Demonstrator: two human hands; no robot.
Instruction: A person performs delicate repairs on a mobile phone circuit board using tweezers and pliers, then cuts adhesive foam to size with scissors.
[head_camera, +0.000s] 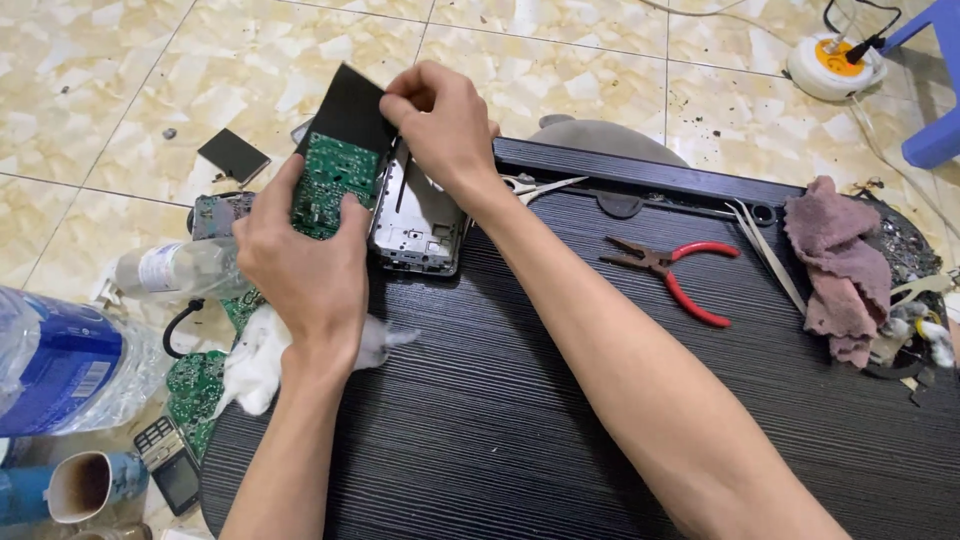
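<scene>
My left hand (300, 255) grips a green circuit board (330, 180) backed by a black panel (350, 105), holding it tilted over the table's far left corner. My right hand (440, 125) pinches the top edge of that black panel, its wrist resting over an opened metal phone frame (415, 225) that lies on the black ribbed table (560, 400). A white cloth wad (255, 360) sits under my left wrist.
Red-handled pliers (675, 270), scissors (535, 185), tweezers (765, 250) and a pink rag (835, 260) lie on the table. On the tiled floor to the left are plastic bottles (60, 365), a cup (90, 485), more green boards (195, 385), a small phone (170, 465) and a black square part (233, 155).
</scene>
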